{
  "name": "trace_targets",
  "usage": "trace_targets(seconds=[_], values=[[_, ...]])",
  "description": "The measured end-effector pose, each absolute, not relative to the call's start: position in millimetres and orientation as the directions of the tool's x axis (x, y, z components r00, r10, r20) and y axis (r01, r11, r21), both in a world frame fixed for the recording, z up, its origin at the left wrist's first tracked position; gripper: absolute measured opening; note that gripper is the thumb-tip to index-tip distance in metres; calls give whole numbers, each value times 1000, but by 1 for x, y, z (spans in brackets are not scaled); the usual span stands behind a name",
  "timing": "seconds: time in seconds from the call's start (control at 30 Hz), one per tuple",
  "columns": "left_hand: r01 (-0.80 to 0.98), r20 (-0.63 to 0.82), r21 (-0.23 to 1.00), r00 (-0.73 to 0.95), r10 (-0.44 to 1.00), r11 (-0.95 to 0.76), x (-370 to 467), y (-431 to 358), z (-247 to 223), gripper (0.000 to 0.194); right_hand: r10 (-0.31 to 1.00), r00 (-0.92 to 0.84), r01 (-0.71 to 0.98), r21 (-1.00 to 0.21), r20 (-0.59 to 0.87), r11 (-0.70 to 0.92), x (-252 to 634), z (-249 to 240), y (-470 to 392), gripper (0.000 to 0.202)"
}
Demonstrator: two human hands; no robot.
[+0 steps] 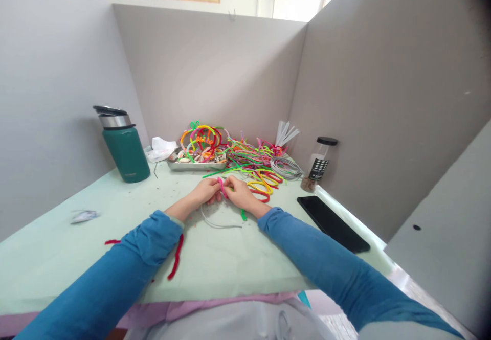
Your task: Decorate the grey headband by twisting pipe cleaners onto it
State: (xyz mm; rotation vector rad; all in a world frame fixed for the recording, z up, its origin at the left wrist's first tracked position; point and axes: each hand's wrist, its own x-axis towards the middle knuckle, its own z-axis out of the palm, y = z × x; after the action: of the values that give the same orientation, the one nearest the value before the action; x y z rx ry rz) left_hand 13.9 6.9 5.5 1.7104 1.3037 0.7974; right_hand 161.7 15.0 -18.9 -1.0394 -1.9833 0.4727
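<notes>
Close together over the middle of the table, my left hand (207, 190) and my right hand (238, 194) pinch a short pink pipe cleaner (221, 185) between their fingertips. A thin grey wire (219, 226) curves out below the fingers onto the cloth; whether it joins the pink piece I cannot tell. Under my right wrist lies a small green pipe cleaner piece (243, 216). A red pipe cleaner (176, 259) rests beside my left sleeve. Bent yellow pipe cleaner loops (261, 187) lie just right of my right hand, among red ones.
Behind my hands stand a metal tray (197, 166) of colourful pieces and a pipe cleaner pile (249, 153). A coil of grey wire (286, 168), a clear jar (317, 165) and a black phone (333, 223) are right. A green bottle (126, 155) stands left. Grey partitions enclose the table.
</notes>
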Motion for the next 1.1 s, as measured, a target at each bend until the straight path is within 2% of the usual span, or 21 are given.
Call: trace_targets(seconds=[0.53,1.1], values=[[480,13,868,236,972,-128,14,10,3,28,808,-308,514,-627,502,585,161,-19,15,6],[479,66,860,237,969,-175,11,13,-1,19,833,-288,546,-634,472,548,160,-18,15,8]])
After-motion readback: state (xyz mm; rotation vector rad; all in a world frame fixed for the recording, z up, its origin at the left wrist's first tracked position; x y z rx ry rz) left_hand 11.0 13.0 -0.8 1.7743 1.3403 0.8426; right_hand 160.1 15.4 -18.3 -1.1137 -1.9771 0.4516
